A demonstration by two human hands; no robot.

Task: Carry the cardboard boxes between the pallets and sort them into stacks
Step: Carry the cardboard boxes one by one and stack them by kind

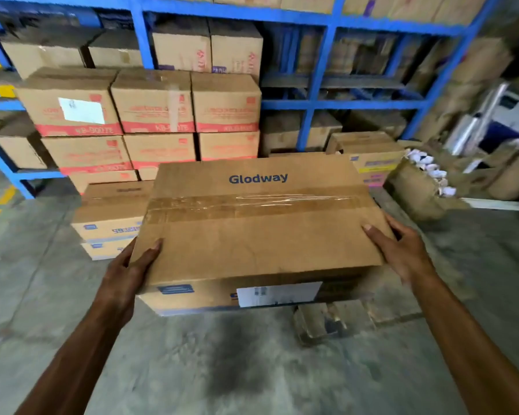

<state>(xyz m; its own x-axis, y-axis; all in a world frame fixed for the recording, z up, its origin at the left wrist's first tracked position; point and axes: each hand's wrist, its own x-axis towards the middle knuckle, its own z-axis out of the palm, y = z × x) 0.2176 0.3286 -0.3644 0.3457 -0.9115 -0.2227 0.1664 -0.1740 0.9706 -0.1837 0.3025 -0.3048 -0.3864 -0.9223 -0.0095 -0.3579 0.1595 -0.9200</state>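
Box: a taped cardboard box (261,232) printed "Glodway", held up in front of the person over the concrete floor (36,295).
Left hand: the left hand (126,271) grips the box's near left corner, thumb lying on the top, fingers hidden underneath.
Right hand: the right hand (399,250) grips the right edge, thumb on top, fingers curled round the side.
Behind: a low pile of boxes (108,217) just left of the held box; a taller stack of red-banded boxes (150,121) before the blue rack (318,94).

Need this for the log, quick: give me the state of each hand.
Left hand: closed on the left side of the taped cardboard box.
Right hand: closed on the box's right side, thumb on top.
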